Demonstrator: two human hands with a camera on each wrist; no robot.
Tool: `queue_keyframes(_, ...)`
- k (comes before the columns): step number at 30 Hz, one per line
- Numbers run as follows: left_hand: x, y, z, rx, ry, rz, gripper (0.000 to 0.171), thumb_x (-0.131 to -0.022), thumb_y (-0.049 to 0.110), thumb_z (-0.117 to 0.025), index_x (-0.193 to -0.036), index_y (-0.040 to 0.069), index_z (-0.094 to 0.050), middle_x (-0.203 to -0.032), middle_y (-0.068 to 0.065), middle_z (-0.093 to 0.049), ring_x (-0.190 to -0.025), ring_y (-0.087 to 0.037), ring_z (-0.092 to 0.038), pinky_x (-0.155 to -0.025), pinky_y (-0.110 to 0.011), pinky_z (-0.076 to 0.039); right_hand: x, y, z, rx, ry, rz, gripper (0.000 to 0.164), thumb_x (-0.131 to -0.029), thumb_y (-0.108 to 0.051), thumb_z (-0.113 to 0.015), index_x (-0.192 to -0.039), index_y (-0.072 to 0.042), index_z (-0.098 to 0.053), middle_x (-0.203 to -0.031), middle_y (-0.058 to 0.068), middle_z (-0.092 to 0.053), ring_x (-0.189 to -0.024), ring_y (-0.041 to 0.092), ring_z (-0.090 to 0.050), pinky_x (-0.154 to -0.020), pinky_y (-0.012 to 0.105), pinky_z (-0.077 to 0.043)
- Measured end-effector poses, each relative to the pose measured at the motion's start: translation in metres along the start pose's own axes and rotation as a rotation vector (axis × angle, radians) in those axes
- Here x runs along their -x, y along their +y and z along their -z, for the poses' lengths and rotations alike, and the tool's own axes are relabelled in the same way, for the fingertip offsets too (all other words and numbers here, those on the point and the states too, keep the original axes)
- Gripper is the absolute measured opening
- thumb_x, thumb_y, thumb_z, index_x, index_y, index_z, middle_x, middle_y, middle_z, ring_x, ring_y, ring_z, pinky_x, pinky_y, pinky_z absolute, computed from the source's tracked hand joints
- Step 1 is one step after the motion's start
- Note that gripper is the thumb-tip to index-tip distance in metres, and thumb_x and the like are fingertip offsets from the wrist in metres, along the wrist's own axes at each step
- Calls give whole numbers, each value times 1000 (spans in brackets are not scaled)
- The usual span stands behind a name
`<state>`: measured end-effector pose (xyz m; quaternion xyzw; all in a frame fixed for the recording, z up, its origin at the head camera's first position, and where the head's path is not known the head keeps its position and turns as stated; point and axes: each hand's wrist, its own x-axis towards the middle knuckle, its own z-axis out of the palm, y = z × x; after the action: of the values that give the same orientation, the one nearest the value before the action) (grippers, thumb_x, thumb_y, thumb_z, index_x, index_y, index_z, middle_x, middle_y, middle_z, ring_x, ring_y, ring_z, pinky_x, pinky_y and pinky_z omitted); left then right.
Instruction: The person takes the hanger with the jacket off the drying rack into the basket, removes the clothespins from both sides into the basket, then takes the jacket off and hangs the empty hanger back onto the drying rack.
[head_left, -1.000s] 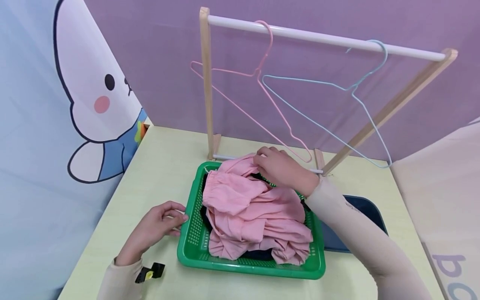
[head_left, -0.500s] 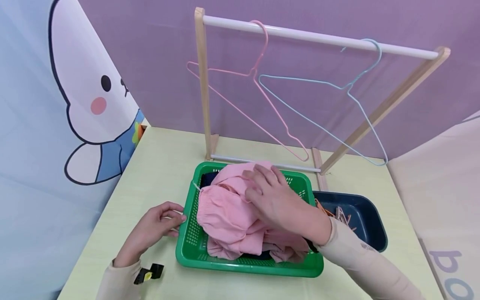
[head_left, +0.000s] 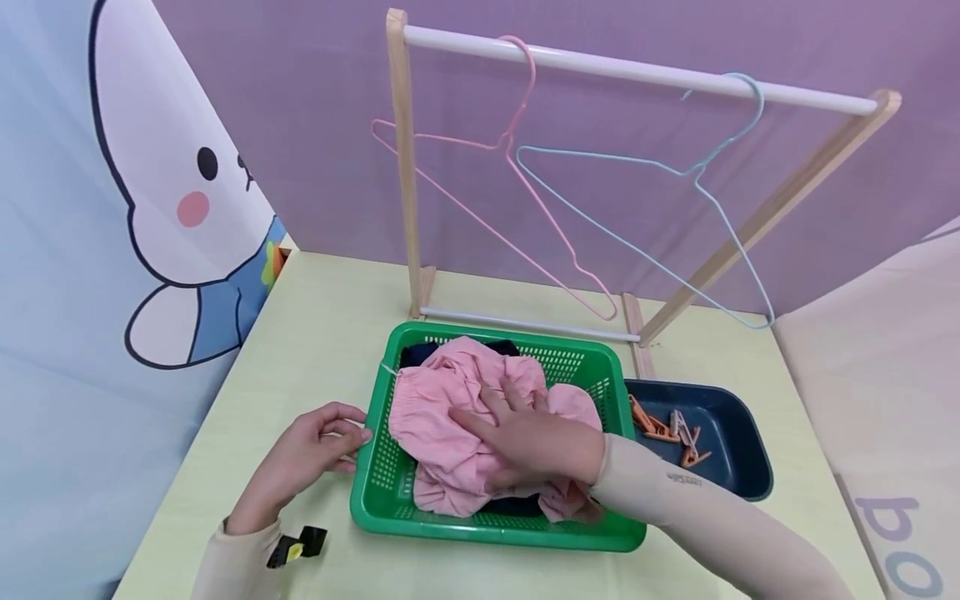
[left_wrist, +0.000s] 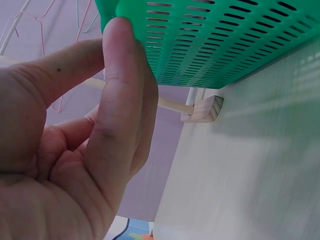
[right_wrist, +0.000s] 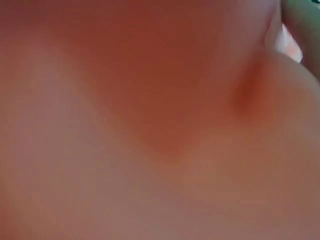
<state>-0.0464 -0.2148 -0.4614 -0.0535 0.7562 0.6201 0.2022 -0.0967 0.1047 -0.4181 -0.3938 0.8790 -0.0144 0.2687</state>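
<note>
A crumpled pink garment (head_left: 438, 417) with a gathered edge lies in a green plastic basket (head_left: 495, 542). My right hand (head_left: 528, 442) rests on top of the cloth, fingers spread and palm down. At the basket's left rim, my left hand (head_left: 315, 450) grips the edge with thumb and fingers. From below, the left wrist view shows that hand (left_wrist: 100, 120) with fingertips right at the rim of the perforated basket (left_wrist: 210, 45). Dark cloth (head_left: 420, 354) shows under the pink garment. Blurred skin fills most of the right wrist view.
Behind the basket stands a rack with a white rail (head_left: 637, 71), carrying a pink hanger (head_left: 510, 146) and a light blue hanger (head_left: 701, 171). To the right, a dark blue tray (head_left: 731, 417) holds several clothespins (head_left: 678, 429). Purple panels back the pale table (head_left: 330, 308).
My right hand has moved from the garment's far end toward the near side and now lies flat on it. The pink cloth is bunched more toward the left. My left hand stays at the rim.
</note>
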Motion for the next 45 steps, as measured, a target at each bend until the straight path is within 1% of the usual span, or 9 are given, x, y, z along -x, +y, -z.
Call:
queue_keyframes(6,1,1,0,5,1,8,36,-97,12,-67,-125,-7,-54,-98,-16,-65,-77,-30,-69,-71,-46,-60,-16,-7,-17,341,36,-43,98,-89,-59,-67,-162,-27,-11,-160,23,-21,-143,54,-19,-96,76,-35)
queue_keyframes(8,1,1,0,6,1,5,36,-97,12,-67,-125,-7,-54,-98,-16,-65,-77,-30,-69,-71,-46,-60,-17,-8,-17,408,54,-40,99,-88,-62,-66,-162,-26,-11,-158,23,-23,-141,54,-23,-94,75,-38)
queue_keyframes(11,1,1,1,2,-1,-3,37,-97,13,-67,-125,-7,-54,-98,-15,-64,-77,-30,-69,-71,-45,-60,-17,-8,-16,446,85,-26,100,-88,-64,-65,-162,-24,-12,-157,24,-26,-140,54,-27,-91,74,-41)
queue_keyframes(16,1,0,3,-4,2,-5,37,-98,13,-67,-126,-7,-54,-98,-15,-64,-76,-30,-69,-71,-45,-60,-15,-9,-12,371,107,-6,95,-90,-62,-64,-162,-26,-13,-158,24,-25,-141,54,-24,-95,74,-38)
queue_keyframes(23,2,0,5,-7,10,-2,37,-97,12,-67,-125,-8,-54,-98,-16,-64,-76,-30,-69,-71,-46,-60,1,-5,-3,203,162,46,85,-96,-58,-58,-162,-29,-14,-161,24,-19,-144,53,-15,-105,74,-25)
queue_keyframes(28,1,-1,6,-13,9,0,36,-97,12,-68,-124,-8,-55,-97,-16,-64,-76,-30,-69,-71,-46,-60,15,-2,3,181,250,83,82,-97,-60,-55,-162,-27,-18,-163,22,-15,-144,51,-17,-111,69,-21)
queue_keyframes(30,1,-1,6,-17,7,1,36,-97,12,-67,-124,-8,-55,-97,-16,-65,-76,-30,-69,-72,-45,-60,21,0,6,158,299,94,83,-95,-60,-58,-161,-26,-21,-163,21,-15,-144,51,-20,-111,67,-23)
queue_keyframes(36,0,-1,6,-23,2,7,36,-97,12,-67,-125,-7,-54,-97,-15,-65,-76,-29,-68,-72,-45,-60,42,6,12,96,424,78,86,-91,-57,-67,-158,-21,-29,-162,21,-19,-144,49,-22,-107,67,-30)
queue_keyframes(45,3,-3,5,-39,17,26,37,-97,14,-67,-125,-6,-55,-98,-14,-65,-76,-28,-69,-71,-44,-60,82,18,9,-23,526,-27,88,-92,-51,-69,-160,-21,-23,-165,13,-13,-147,38,-18,-112,63,-26)
